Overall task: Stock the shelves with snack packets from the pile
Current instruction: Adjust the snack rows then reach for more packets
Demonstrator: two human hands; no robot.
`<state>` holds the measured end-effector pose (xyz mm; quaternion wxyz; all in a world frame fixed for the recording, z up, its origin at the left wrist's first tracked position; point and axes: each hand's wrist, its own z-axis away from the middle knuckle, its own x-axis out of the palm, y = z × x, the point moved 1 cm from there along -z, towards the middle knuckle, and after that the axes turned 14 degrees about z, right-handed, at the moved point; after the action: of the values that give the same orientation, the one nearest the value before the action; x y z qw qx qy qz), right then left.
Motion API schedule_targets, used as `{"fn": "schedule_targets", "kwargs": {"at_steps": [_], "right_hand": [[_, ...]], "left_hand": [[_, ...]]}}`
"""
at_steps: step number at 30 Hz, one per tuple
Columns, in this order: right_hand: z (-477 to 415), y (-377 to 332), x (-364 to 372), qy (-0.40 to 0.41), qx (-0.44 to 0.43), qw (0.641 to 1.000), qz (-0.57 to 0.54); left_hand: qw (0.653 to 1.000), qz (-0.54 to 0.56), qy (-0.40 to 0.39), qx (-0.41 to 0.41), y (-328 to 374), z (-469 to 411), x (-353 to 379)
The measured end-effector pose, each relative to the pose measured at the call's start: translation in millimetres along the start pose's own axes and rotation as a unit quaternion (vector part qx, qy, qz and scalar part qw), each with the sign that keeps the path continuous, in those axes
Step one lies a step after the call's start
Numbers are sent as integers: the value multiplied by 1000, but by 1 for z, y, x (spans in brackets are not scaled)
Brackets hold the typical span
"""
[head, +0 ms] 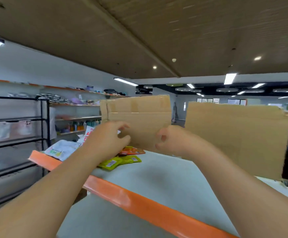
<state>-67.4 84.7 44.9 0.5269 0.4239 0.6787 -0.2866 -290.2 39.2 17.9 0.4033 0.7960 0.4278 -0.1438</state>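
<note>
Stocking early, I judge: green packets (pixel 112 163), orange packet (pixel 131 150), white packet (pixel 62 149) lie on shelf (pixel 157 177) before cardboard sheet (pixel 139 117); much shelf bare. Left hand (pixel 109 140) fingers curled, grip unclear to me; right hand (pixel 172 140) fingers curled, empty.

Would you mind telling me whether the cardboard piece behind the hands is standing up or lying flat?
Standing up: the cardboard piece rises on edge from the shelf, facing the camera.
</note>
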Motion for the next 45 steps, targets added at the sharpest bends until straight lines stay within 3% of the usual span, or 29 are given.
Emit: {"fn": "schedule_targets", "kwargs": {"at_steps": [9,18,23,32,40,43,45], "right_hand": [[-74,-100,28,-9,-31,992,-124],[-133,-170,55,8,37,937,-346],[-149,-187,67,15,56,918,-393],[-158,-186,70,46,54,917,-392],[-156,-177,71,33,64,911,-407],[-152,-171,73,31,68,907,-415],[-151,-166,72,34,68,906,-417]], "left_hand": [[993,1,88,-80,-114,-1,-66],[965,-75,31,-250,-196,-5,-94],[949,-91,-19,-301,-232,-12,-93],[941,-6,-17,-337,-266,-26,-87],[921,-47,-19,-386,-250,-31,-84],[941,-92,-63,-320,-244,-28,-81],[955,2,31,-295,-234,-29,-83]]}}
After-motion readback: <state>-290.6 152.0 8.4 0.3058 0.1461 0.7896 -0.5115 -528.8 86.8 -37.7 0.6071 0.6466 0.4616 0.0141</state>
